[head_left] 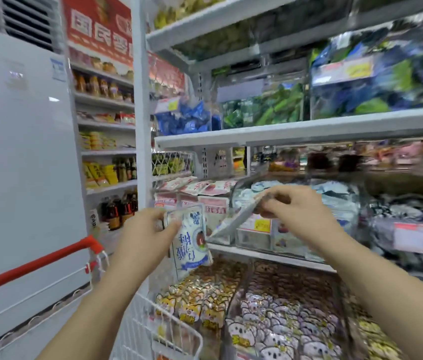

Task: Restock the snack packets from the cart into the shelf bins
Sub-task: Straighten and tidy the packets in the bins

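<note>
Snack packet [191, 242], white and blue, hangs pinched in the left hand [148, 229] above the cart [36, 263], near the shelf's front edge. The right hand [291, 206] grips a clear bin lid [233, 219], raised. Loading seems underway; next, slide the packet under the lid into the bin [252, 240].

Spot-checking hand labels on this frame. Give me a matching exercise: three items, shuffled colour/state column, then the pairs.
Items:
1. left hand
2. right hand
3. cart handle

Colour or state:
A. red
B. pinches the clear bin flap, lifted
C. holds the white-and-blue packet

Pairs: 1-C, 2-B, 3-A
</note>
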`<control>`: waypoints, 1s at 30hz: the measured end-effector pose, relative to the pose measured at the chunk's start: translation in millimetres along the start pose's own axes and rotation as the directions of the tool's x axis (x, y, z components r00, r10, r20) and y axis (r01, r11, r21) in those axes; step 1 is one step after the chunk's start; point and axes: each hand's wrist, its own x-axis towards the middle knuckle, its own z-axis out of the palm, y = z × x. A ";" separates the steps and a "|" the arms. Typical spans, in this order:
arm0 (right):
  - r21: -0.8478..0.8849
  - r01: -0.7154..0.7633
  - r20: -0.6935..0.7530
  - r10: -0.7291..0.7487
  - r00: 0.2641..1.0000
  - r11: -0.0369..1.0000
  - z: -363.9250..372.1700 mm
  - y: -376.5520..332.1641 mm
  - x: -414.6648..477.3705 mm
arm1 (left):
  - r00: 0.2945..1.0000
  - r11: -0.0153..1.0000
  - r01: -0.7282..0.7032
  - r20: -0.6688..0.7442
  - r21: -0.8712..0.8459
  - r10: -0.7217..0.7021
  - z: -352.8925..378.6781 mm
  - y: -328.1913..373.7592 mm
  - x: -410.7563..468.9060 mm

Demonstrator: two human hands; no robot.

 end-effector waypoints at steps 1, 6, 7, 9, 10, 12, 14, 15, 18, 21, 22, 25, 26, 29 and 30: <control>0.070 -0.024 -0.050 0.028 0.998 0.997 -10.5 0.8 2.9 | 1.000 0.999 -0.002 -0.006 -0.032 0.001 2.9 10.9 5.2; 0.158 -0.086 -0.238 0.122 0.964 0.984 -56.7 14.3 25.2 | 1.000 0.974 -0.008 0.024 -0.225 0.014 27.1 53.3 33.4; 0.139 -0.127 -0.268 0.161 0.950 0.982 -65.9 24.1 35.1 | 0.999 0.968 -0.028 0.015 -0.249 0.032 32.5 61.5 40.0; 0.097 -0.200 -0.268 0.219 0.938 0.975 -84.1 41.7 54.5 | 0.998 0.955 -0.042 0.037 -0.294 0.055 40.2 80.8 48.9; 0.073 -0.232 -0.247 0.243 0.938 0.970 -92.9 50.5 64.3 | 0.997 0.947 -0.043 0.049 -0.320 0.062 44.6 88.5 53.0; -0.056 -0.283 -0.184 0.269 0.945 0.957 -108.8 61.1 79.3 | 0.995 0.942 -0.044 0.071 -0.332 0.072 53.1 103.9 59.6; -0.311 -0.282 -0.103 0.263 0.959 0.907 -120.3 68.6 92.1 | 0.994 0.941 -0.053 0.068 -0.334 0.080 63.9 110.8 68.7; -0.439 -0.267 -0.048 0.275 0.960 0.858 -123.3 71.2 97.8 | 0.994 0.937 -0.055 0.068 -0.346 0.083 69.4 112.5 73.3; -0.718 -0.191 0.043 0.317 0.947 0.669 -118.7 71.3 106.1 | 0.992 0.919 -0.062 0.074 -0.389 0.098 80.2 121.1 79.1; -0.910 -0.073 0.003 0.183 0.983 0.409 -103.1 61.1 98.6 | 0.990 0.908 -0.067 0.088 -0.414 0.113 91.6 123.7 80.1; -0.927 -0.035 0.016 0.134 0.991 0.374 -98.1 59.0 95.4 | 0.989 0.905 -0.064 0.093 -0.419 0.114 94.1 123.7 79.7; -0.885 0.064 0.152 0.155 0.976 0.461 -85.4 55.5 80.2 | 0.988 0.897 -0.045 0.113 -0.441 0.105 99.4 121.9 78.9; -0.859 0.084 0.208 0.194 0.959 0.505 -83.7 54.9 74.8 | 0.987 0.894 -0.047 0.116 -0.445 0.109 100.3 121.7 78.6; -0.807 0.144 0.365 0.292 0.884 0.573 -92.4 53.3 68.5 | 0.988 0.890 -0.052 0.105 -0.454 0.111 101.2 118.7 77.4; -0.801 0.177 0.400 0.292 0.869 0.572 -95.7 52.9 67.9 | 0.989 0.894 -0.051 0.102 -0.445 0.108 100.6 117.3 76.7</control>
